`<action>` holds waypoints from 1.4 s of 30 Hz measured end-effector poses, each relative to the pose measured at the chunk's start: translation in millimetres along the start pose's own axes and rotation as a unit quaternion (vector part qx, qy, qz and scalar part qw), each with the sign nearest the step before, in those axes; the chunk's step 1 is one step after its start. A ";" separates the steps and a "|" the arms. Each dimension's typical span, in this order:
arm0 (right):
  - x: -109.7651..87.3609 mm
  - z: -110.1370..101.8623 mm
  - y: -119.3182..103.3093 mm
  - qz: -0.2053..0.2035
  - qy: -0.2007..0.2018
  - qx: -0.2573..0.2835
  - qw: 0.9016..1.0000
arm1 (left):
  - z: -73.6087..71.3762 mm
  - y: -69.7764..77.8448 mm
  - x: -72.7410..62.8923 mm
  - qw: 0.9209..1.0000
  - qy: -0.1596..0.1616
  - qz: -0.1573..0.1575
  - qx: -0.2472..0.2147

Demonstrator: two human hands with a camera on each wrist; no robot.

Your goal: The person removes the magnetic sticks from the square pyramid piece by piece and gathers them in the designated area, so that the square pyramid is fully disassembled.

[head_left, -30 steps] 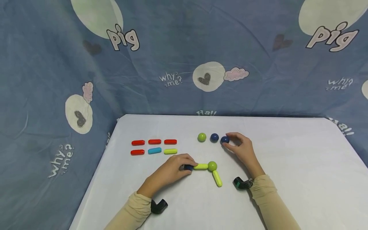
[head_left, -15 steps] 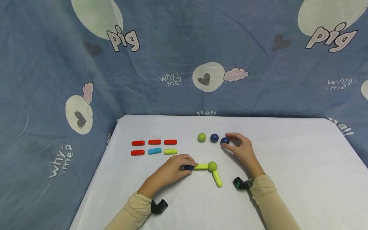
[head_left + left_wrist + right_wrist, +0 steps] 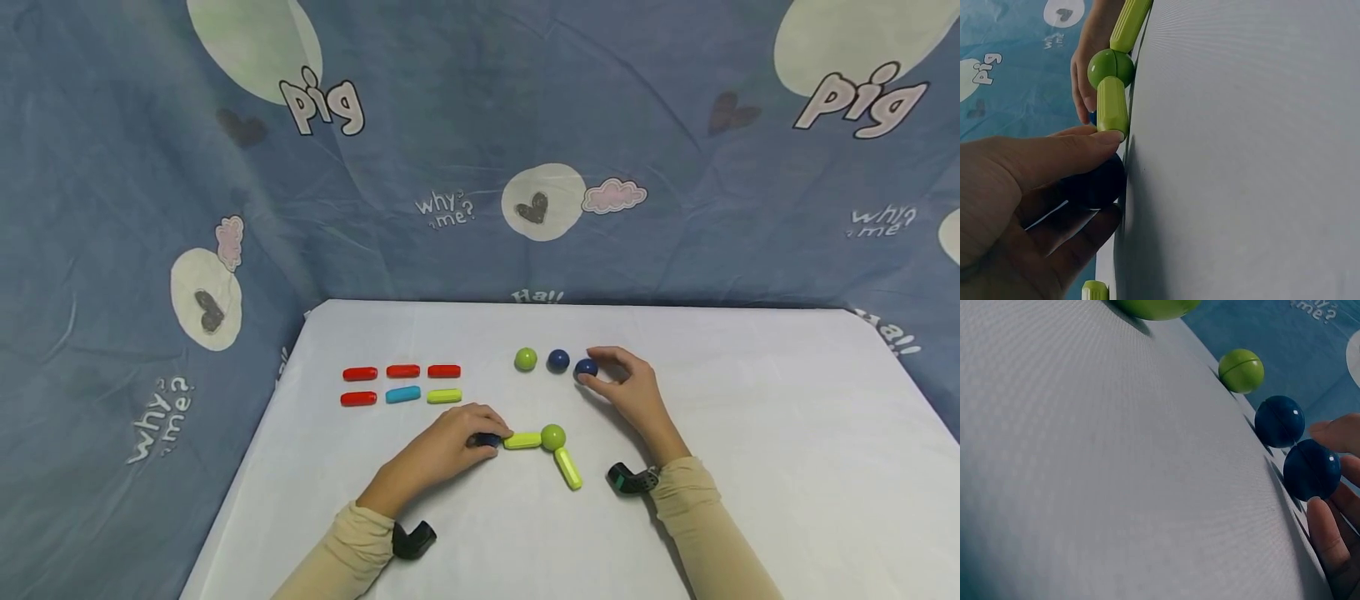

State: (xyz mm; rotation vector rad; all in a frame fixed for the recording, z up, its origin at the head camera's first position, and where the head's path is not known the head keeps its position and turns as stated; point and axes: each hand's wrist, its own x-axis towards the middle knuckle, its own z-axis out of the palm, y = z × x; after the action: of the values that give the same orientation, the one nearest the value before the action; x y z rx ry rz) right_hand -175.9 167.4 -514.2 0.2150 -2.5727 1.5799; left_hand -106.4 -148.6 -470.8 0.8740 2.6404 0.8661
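My left hand (image 3: 453,437) holds a dark blue ball (image 3: 1097,181) between thumb and fingers, low over the table. Its thumb tip lies right at the end of a yellow-green stick (image 3: 1112,103). That stick runs to a green ball (image 3: 553,437), from which a second yellow-green stick (image 3: 568,469) angles toward the table front. Farther back, my right hand (image 3: 628,385) has thumb and fingers around another blue ball (image 3: 1312,470). Beside that one sits a further blue ball (image 3: 1279,422), then a loose green ball (image 3: 1241,370), in a row.
At the back left lie red sticks (image 3: 403,371) in two rows, with a blue stick (image 3: 403,395) and a loose yellow-green stick (image 3: 445,396). The white table (image 3: 750,400) ends at a blue printed cloth (image 3: 420,100) behind and at left.
The left hand's blue ball and the attached end of the stick chain have shifted slightly left and toward the front; the first stick now tilts a little. The right hand stays almost still.
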 end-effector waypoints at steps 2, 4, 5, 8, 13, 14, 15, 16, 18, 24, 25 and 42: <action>0.0 -0.6 1.0 -0.003 0.002 0.007 1.000 | 0.0 0.1 0.4 1.000 -0.001 0.000 -0.004; -2.0 -2.0 -3.1 -0.006 0.007 0.023 1.000 | 0.0 0.1 1.0 1.000 -0.001 0.000 -0.006; -3.7 -3.4 -7.1 -0.006 0.013 0.033 0.999 | 0.1 0.2 1.4 1.000 -0.002 -0.001 -0.007; -6.4 -6.4 -10.8 -0.003 0.052 0.079 0.996 | 0.3 0.0 2.7 1.000 -0.002 -0.009 -0.010; -10.3 -7.7 -11.9 -0.062 0.061 0.125 0.988 | 1.4 -0.2 5.3 1.000 0.008 -0.017 -0.004; -12.7 -7.5 -13.9 -0.083 0.035 0.128 0.988 | 1.8 0.2 5.9 1.000 0.011 -0.014 -0.003; -15.4 -7.3 -15.9 -0.102 0.000 0.128 0.987 | 2.3 0.6 6.7 1.000 0.014 -0.011 -0.004; -18.4 -6.9 -18.2 -0.117 -0.039 0.124 0.985 | 2.8 1.2 7.5 1.000 0.017 -0.008 -0.005; -25.0 -5.3 -21.3 -0.131 -0.117 0.109 0.978 | 3.6 2.2 9.2 1.000 0.022 -0.005 -0.005; -41.9 2.9 -22.8 -0.099 -0.249 0.055 0.962 | 5.1 2.5 10.3 0.999 0.031 -0.021 -0.008; -43.9 4.0 -22.7 -0.092 -0.257 0.053 0.961 | 5.1 1.9 10.0 0.999 0.034 -0.024 -0.011; -43.3 14.3 -26.4 -0.064 -0.305 0.053 0.949 | 0.2 19.4 25.3 0.983 0.164 -0.082 0.017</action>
State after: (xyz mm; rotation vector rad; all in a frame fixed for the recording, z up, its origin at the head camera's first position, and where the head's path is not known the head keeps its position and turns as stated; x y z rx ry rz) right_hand -128.9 145.5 -504.9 1.0053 -2.8029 1.8239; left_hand -117.4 -120.6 -460.0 0.5473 2.9631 0.9965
